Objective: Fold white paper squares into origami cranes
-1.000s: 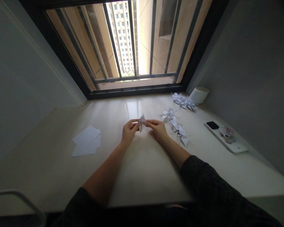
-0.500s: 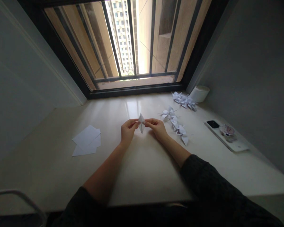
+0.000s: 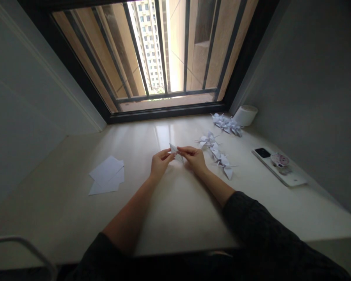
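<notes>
A small folded piece of white paper, diamond-shaped and tilted, is pinched between my two hands above the sill. My left hand grips its left side with thumb and fingers. From the right, my right hand pinches it too, its fingers covering part of the folds. Just right of my right hand lies a row of several folded paper cranes. Farther back is a second cluster of paper cranes. Over on the left, flat white paper sheets overlap in a small pile.
A white roll stands in the back right corner by the wall. A phone with a round grip lies at the right. Behind the sill is a barred window. A pale curved tube or cable shows at the lower left.
The folded paper has turned from upright to slanted, its top leaning left. My fingers have shifted on it, with the right fingertips now covering more of its middle.
</notes>
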### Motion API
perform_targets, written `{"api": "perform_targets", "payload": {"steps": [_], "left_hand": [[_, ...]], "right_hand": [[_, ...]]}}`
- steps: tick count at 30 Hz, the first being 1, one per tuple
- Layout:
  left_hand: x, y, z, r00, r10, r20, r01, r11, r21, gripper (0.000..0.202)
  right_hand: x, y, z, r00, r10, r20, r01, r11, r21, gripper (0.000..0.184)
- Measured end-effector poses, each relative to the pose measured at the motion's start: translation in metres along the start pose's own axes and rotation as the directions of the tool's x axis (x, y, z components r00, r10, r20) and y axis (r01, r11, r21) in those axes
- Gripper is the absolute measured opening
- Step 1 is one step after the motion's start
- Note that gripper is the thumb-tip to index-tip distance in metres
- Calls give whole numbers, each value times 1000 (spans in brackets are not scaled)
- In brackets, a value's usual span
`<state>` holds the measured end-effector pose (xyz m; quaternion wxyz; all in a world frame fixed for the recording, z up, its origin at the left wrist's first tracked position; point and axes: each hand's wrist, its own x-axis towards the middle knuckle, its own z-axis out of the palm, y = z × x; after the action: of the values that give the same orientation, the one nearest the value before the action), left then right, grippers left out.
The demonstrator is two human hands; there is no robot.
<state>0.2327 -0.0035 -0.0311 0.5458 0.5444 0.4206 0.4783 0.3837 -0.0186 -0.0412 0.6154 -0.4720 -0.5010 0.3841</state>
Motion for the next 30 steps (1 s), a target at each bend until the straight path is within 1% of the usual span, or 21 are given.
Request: {"api": "perform_targets", "payload": {"steps": [3,6,9,11,13,16,19,23,26,30], "left_hand": [[0,1,-1,1000,-5,5,5,1000,21,39],[0,3,-1,999,-7,-34,8,999,45,34],[0,3,-1,998,6,-64,-2,998,56,31],[0,3,0,998,12,-66,-9,999,45,30],[0,3,0,998,7,-69,-6,1000,23,29],[0,3,1,996,-3,-91,4,1000,6,28],[1,3,0,995,15,-94,-13,1000,25,28],[0,3,-1,995,35,-92,-31,999,43,31],[-1,4,-2,994,25,-108,-22,999,29,33],[-1,6,-1,993,17,-116,-17,1000,5,32]], "right_hand": [[0,1,-1,997,-77,23,79,994,-74,20],[-2,-1,0,994,-103,46,107,988,-113,20],[-3,-3,2,996,-63,68,70,991,-112,28],[-4,-4,3,997,-26,73,32,996,-80,37],[-4,-4,5,996,19,85,-14,998,-62,42],[-5,-5,7,992,85,90,-76,992,-102,40],[-6,-7,7,989,115,88,-105,988,-114,42],[-8,-10,8,977,169,133,-156,982,-103,44],[-9,-9,8,973,174,150,-161,982,-94,42],[-9,-8,9,972,168,163,-154,984,-94,40]]}}
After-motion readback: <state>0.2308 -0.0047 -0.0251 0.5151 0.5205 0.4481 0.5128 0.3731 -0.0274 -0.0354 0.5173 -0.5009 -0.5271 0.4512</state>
